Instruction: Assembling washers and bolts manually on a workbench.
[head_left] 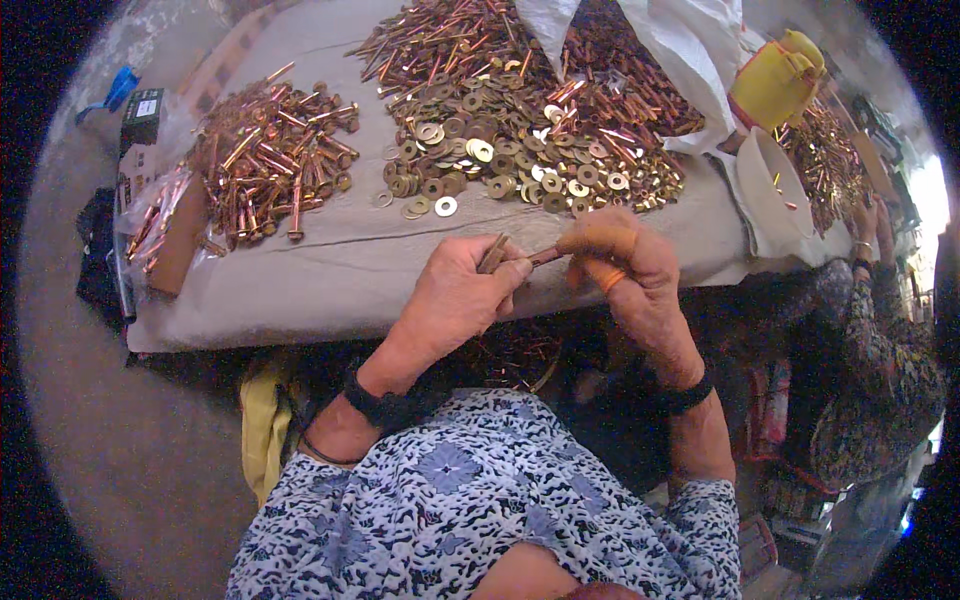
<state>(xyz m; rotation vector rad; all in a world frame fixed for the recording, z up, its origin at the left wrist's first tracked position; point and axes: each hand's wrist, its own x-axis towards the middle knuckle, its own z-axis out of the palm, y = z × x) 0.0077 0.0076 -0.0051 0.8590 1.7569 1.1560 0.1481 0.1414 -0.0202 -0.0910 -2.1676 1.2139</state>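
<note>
Copper-coloured metal covers most of the tabletop [330, 270], which is draped in a pale grey cloth. Just above its near edge, the left hand [455, 300] has its grip clamped on a short bundle of copper rivets [492, 254], thumb and fingers pinching them so their ends stick up toward the other hand. The right hand [625, 265] meets it there, its grip closed on a single thin rivet shaft [545, 257] held nearly level between the two hands. Orange rubber finger covers [600, 240] sit on the thumb and forefinger, most likely for purchase on the slick metal and to spare the skin.

Both hands work close to the body and low over the tabletop edge, which keeps the small parts steady and within sight. The stock lies just beyond them: a broad heap of brass washers [500, 160] straight ahead, a pile of long copper rivets [450, 40] behind it, and a separate pile of rivets [270, 150] to the left, so each kind is apart and within easy reach. A white sack [680, 50] lies open over the far heap. A yellow plastic jug [775, 80] stands at the right, beside a white bowl [775, 180]. Another person's arm in a patterned sleeve [880, 320] shows at the right.
</note>
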